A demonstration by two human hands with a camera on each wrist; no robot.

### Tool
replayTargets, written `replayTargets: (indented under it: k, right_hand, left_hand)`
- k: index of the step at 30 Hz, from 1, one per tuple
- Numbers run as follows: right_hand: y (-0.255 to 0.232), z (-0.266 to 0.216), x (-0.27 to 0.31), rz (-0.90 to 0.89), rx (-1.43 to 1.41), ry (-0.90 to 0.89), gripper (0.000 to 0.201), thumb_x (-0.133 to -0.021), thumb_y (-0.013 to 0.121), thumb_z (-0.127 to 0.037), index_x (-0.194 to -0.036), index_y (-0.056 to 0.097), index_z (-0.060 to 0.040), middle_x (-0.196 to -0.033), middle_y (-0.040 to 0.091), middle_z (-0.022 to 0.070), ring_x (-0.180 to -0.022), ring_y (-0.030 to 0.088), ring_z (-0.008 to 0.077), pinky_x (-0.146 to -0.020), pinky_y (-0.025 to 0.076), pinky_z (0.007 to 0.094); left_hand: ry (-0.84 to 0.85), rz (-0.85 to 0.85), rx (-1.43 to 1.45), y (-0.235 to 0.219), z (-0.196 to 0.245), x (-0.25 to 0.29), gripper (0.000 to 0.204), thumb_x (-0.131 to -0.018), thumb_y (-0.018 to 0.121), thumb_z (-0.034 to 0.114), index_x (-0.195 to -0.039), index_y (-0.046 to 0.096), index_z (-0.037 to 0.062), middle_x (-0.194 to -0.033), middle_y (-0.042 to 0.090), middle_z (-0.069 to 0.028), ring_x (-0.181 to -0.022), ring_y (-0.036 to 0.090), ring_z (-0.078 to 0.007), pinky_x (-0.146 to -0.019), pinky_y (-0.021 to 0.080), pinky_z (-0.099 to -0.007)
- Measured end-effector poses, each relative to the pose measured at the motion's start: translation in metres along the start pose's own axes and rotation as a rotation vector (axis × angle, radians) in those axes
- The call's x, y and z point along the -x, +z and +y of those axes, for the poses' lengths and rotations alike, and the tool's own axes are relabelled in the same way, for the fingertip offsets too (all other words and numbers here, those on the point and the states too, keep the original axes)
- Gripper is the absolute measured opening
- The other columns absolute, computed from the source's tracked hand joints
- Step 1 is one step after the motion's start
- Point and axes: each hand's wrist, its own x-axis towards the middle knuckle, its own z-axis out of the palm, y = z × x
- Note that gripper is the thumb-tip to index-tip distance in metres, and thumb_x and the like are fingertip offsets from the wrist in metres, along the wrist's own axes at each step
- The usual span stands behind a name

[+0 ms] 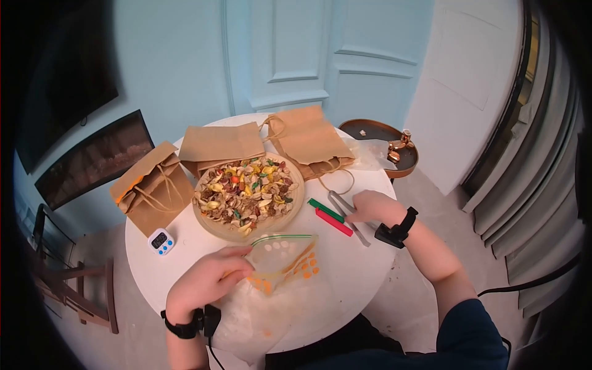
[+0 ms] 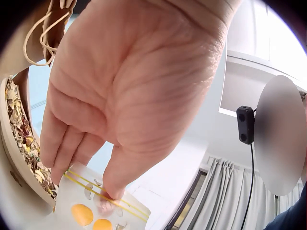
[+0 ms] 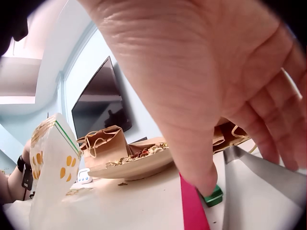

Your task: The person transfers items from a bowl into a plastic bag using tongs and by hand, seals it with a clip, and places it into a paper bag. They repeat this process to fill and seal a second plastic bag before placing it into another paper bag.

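Observation:
My left hand (image 1: pixel 213 274) pinches the rim of a clear zip bag (image 1: pixel 280 265) with orange spots and a green zip edge. The bag's mouth gapes, and the thumb shows through its film in the left wrist view. Over the metal tongs (image 1: pixel 341 206) at the right of the table is my right hand (image 1: pixel 372 208). Its thumb and loosely extended fingers lie on either side of the tongs, with gaps visible in the right wrist view. Beside them lie a green stick (image 1: pixel 325 210) and a red stick (image 1: pixel 333 222), both long and narrow.
A round wooden tray (image 1: pixel 298 200) heaped with dried petals and potpourri pieces stands mid-table. Brown paper bags (image 1: pixel 311 135) with string handles lie behind and left of it. A white timer (image 1: pixel 161 242) sits at the left edge. Clear plastic (image 1: pixel 259 320) covers the front.

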Motion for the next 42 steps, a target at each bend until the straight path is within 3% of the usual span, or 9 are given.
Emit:
replayTargets:
  k: [4, 14, 17, 19, 22, 24, 26, 40, 42]
  right_hand:
    - [0.004, 0.001, -0.007, -0.274, -0.024, 0.101, 0.057, -0.071, 0.066, -0.049, -0.095, 0.065, 0.0028, -0.087, 0.066, 0.0183, -0.083, 0.063, 0.0307, -0.073, 0.049, 0.0376]
    - [0.006, 0.016, -0.017, -0.14, 0.049, 0.039, 0.044, -0.071, 0.066, -0.037, -0.088, 0.063, 0.0043, -0.083, 0.066, 0.0187, -0.081, 0.064, 0.03, -0.073, 0.05, 0.0356]
    - [-0.028, 0.023, -0.033, 0.035, -0.258, -0.054, 0.039, -0.074, 0.067, -0.035, -0.081, 0.064, 0.0031, -0.078, 0.065, 0.0171, -0.061, 0.059, 0.0249, -0.061, 0.05, 0.0354]
    - [-0.051, 0.011, -0.042, -0.05, -0.833, -0.133, 0.025, -0.083, 0.06, -0.027, -0.087, 0.056, -0.0018, -0.069, 0.056, 0.0054, -0.055, 0.051, 0.0101, -0.047, 0.042, 0.0243]
    - [-0.051, -0.017, -0.063, 0.004, -1.453, -0.155, 0.018, -0.088, 0.054, -0.024, -0.086, 0.052, -0.006, -0.067, 0.048, 0.0002, -0.049, 0.041, 0.0053, -0.042, 0.035, 0.0187]
    - [-0.035, -0.022, -0.085, -0.139, -1.78, -0.118, 0.023, -0.091, 0.053, -0.028, -0.082, 0.05, -0.0065, -0.074, 0.047, 0.0003, -0.05, 0.04, 0.0052, -0.042, 0.036, 0.0185]
    - [-0.017, -0.038, -0.098, -0.444, -2.159, -0.41, 0.028, -0.093, 0.047, -0.034, -0.084, 0.054, -0.0083, -0.087, 0.054, -0.001, -0.053, 0.041, 0.0044, -0.043, 0.037, 0.0191]
    - [0.029, -0.069, -0.128, -0.624, -2.602, -0.364, 0.038, -0.092, 0.055, -0.029, -0.116, 0.05, 0.0002, -0.098, 0.055, 0.0022, -0.062, 0.044, 0.0042, -0.051, 0.039, 0.0161]
    - [0.018, -0.081, -0.118, -0.168, -2.278, -0.073, 0.035, -0.093, 0.054, -0.026, -0.117, 0.048, -0.0012, -0.097, 0.057, 0.0036, -0.07, 0.051, 0.0064, -0.057, 0.045, 0.0193]
  left_hand:
    - [-0.06, -0.135, 0.027, -0.002, -0.011, -0.013, 0.013, -0.088, 0.06, 0.011, -0.098, 0.062, 0.0038, -0.117, 0.058, -0.0166, -0.103, 0.057, -0.0289, -0.089, 0.044, -0.031]
    - [-0.192, -0.137, 0.402, 0.007, -0.052, -0.012, 0.016, -0.094, 0.056, 0.015, -0.1, 0.06, 0.0008, -0.121, 0.06, -0.0088, -0.104, 0.054, -0.0155, -0.092, 0.042, -0.0283]
    - [-0.196, -0.138, 0.472, 0.012, -0.059, -0.011, 0.016, -0.094, 0.055, 0.014, -0.1, 0.06, 0.0005, -0.12, 0.06, -0.0077, -0.102, 0.054, -0.0138, -0.09, 0.042, -0.0273]
    - [-0.18, -0.129, 0.45, 0.014, -0.057, -0.012, 0.016, -0.094, 0.054, 0.014, -0.101, 0.06, 0.0003, -0.119, 0.061, -0.0069, -0.099, 0.054, -0.0122, -0.088, 0.043, -0.026]
    - [-0.165, -0.115, 0.412, 0.013, -0.06, -0.015, 0.016, -0.094, 0.054, 0.013, -0.102, 0.059, -0.0004, -0.121, 0.06, -0.0069, -0.098, 0.054, -0.0112, -0.087, 0.043, -0.026]
    - [-0.214, -0.079, 0.469, 0.012, -0.056, -0.016, 0.013, -0.093, 0.054, 0.01, -0.099, 0.059, -0.001, -0.123, 0.059, -0.0074, -0.1, 0.053, -0.0113, -0.089, 0.043, -0.026]
    - [-0.26, -0.044, 0.524, 0.012, -0.058, -0.016, 0.01, -0.093, 0.055, 0.007, -0.095, 0.059, -0.0016, -0.125, 0.058, -0.0079, -0.102, 0.053, -0.0113, -0.09, 0.042, -0.0261]
    - [-0.209, -0.02, 0.565, 0.016, -0.068, -0.017, 0.014, -0.093, 0.056, 0.009, -0.102, 0.06, -0.001, -0.123, 0.059, -0.0099, -0.097, 0.056, -0.0105, -0.085, 0.045, -0.0257]
    - [-0.209, -0.024, 0.56, 0.018, -0.067, -0.018, 0.014, -0.093, 0.057, 0.01, -0.102, 0.06, -0.0009, -0.122, 0.06, -0.0101, -0.097, 0.056, -0.0109, -0.085, 0.045, -0.0258]
